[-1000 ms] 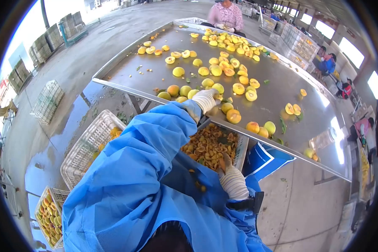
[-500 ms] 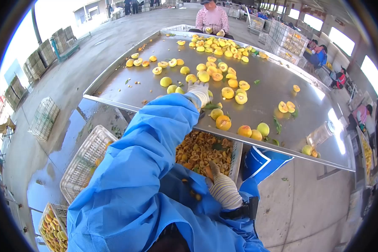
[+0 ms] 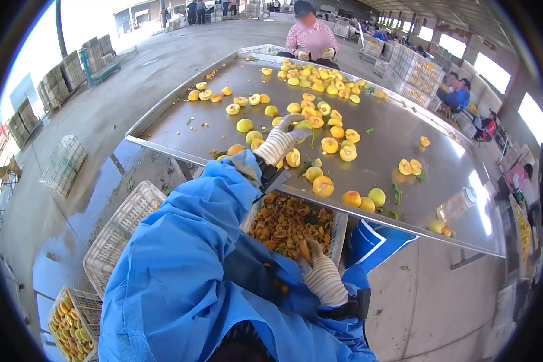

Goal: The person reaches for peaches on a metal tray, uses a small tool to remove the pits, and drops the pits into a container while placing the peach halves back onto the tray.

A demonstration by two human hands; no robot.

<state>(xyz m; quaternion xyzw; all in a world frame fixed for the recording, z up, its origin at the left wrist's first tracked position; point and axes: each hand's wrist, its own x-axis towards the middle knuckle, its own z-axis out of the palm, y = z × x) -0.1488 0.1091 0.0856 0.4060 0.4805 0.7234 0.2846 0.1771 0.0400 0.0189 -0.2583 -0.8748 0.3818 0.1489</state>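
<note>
My left hand (image 3: pixel 283 140), in a striped glove, reaches over the metal table (image 3: pixel 380 154). Its fingers curl around a greenish peach (image 3: pixel 304 125) among whole and halved yellow peaches. Lower down, my right hand (image 3: pixel 323 280), also gloved, is closed over the crate (image 3: pixel 339 232) below the table edge. An orange-brown piece (image 3: pixel 306 251) shows at its fingers, and I cannot tell what it is. Brown-orange fruit scraps (image 3: pixel 283 223) fill that crate. Close to my left hand lie peach halves (image 3: pixel 292 158) and a leaf (image 3: pixel 304 168).
Across the table sits a person in a pink patterned top (image 3: pixel 312 37). A clear jar (image 3: pixel 458 204) lies near the right corner. A blue bag (image 3: pixel 374 244) hangs below the edge. To my left stand a white crate (image 3: pixel 120 226) and a crate of peaches (image 3: pixel 72 326).
My left hand has lifted and curled its fingers around a greenish peach; before, it lay stretched over the fruit. My right hand has stayed near the scrap crate, its fingers slightly shifted.
</note>
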